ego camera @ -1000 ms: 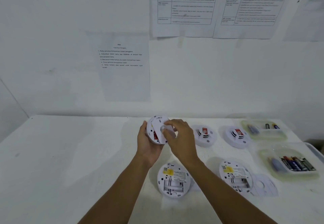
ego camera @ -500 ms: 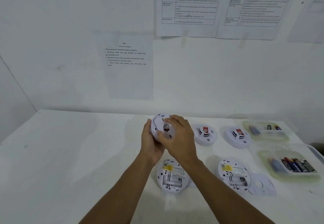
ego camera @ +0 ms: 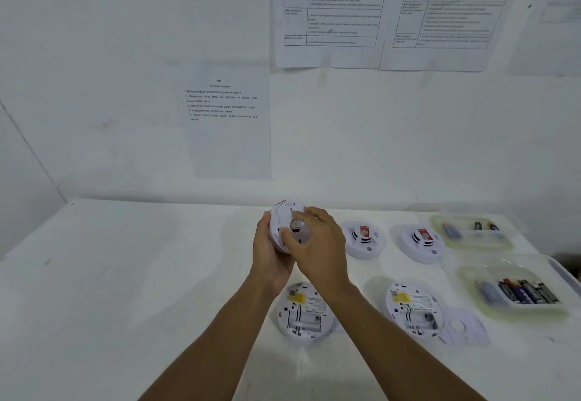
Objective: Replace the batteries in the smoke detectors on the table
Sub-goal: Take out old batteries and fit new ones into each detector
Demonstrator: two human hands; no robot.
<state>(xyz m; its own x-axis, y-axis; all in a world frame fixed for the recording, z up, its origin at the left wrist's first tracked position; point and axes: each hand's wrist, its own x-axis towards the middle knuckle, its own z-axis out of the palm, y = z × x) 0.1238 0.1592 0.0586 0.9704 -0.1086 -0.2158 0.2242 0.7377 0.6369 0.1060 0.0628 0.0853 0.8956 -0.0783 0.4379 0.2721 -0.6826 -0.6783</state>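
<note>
The left hand [ego camera: 270, 254] and the right hand [ego camera: 319, 249] are gripping 1 held detector [ego camera: 287, 223] between them, raised above the far middle of the table [ego camera: 125, 275]. The round disc is standing nearly on edge, its flat back facing the camera and leaning slightly right, so it has no long axis to speak of. Something reddish is showing through a round hole in the middle of that back. The left hand is cupping the left rim, with its fingers hidden behind the body. The right hand is curling its fingers over the right rim, and its thumb is pressing on the lower face.

On the table, 2 face-up detectors [ego camera: 363, 238] are lying to the right, well apart from the hands. Nearer the person, 2 face-down detectors [ego camera: 303, 314] are lying with their battery bays exposed. A loose cover plate [ego camera: 465, 326] is resting just beside the right 1. Batteries [ego camera: 528, 290] are lying in the near tray [ego camera: 471, 278], and a far tray [ego camera: 471, 243] is sitting behind it.

Compared with 1 second ago, a right fingertip is no longer covering the hole, and the right fingers are now spreading around the rim.
</note>
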